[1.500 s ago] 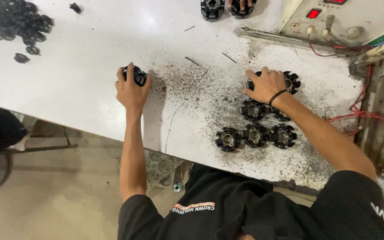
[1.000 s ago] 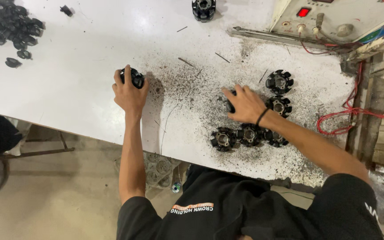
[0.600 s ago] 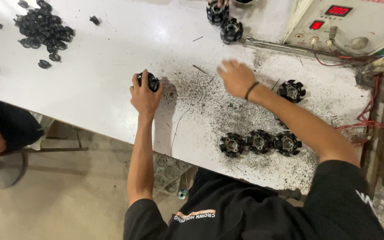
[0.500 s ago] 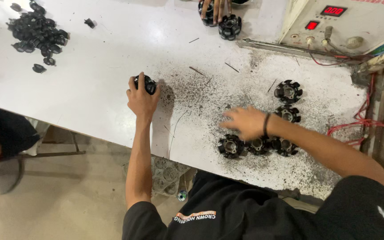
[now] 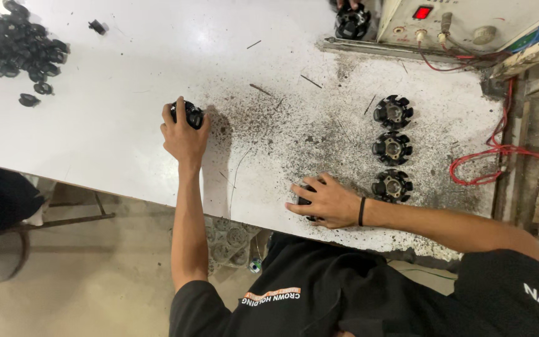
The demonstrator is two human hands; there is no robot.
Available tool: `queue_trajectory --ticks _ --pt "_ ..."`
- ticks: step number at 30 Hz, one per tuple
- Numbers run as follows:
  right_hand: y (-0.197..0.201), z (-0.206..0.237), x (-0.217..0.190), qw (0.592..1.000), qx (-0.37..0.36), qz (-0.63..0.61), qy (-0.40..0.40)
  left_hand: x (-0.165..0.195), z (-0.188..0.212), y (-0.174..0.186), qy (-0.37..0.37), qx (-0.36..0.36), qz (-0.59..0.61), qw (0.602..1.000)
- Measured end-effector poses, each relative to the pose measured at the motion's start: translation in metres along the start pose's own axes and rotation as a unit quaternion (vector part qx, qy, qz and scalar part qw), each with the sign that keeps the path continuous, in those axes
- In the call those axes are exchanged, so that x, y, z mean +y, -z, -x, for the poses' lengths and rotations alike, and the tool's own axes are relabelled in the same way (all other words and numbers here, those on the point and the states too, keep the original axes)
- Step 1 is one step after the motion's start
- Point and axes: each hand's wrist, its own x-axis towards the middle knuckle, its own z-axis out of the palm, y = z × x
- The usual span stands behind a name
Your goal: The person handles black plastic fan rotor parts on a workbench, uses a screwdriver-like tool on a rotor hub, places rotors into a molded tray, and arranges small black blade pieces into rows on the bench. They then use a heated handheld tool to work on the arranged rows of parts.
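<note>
Left hand point(image 5: 183, 136) grip clenches a black part point(image 5: 191, 115); right hand point(image 5: 324, 201) apparently covers another part point(image 5: 304, 200), grasp unclear.

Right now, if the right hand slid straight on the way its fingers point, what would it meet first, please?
Nothing close: the right hand points left along the table edge, where only gritty bare surface shows; the left forearm looks first.

Your white tabletop point(image 5: 113, 118) carries a grey-black speckle of grit, densest around the three black toothed wheels point(image 5: 392, 148), whose centres are pale grey. Left of those wheels, your right hand point(image 5: 322, 201) covers a black part point(image 5: 304, 200); a black band circles that wrist. Far left of them, your left hand point(image 5: 184, 136) grips a glossy black part point(image 5: 191, 115). Above the wheels, the cream control box point(image 5: 469, 22) shows a red display; red wires point(image 5: 500, 150) loop to their right.
</note>
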Motion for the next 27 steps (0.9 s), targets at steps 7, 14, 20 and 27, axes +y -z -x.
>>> queue_trajectory --ticks 7,14,20,27 --pt "0.019 -0.089 0.113 0.993 -0.11 0.032 -0.038 0.007 -0.004 0.007 0.015 -0.012 0.004 1.0" --pt "0.044 -0.115 0.181 0.906 0.029 0.338 -0.251 0.014 -0.009 0.018 -0.008 -0.007 -0.002 1.0" --pt "0.032 0.031 0.174 0.835 -0.145 0.059 -0.528 0.009 -0.006 0.012 0.006 -0.02 -0.002 1.0" --pt "0.048 0.093 0.155 0.843 0.03 -0.036 -0.536 0.004 -0.001 0.003 -0.02 -0.016 0.007 1.0"
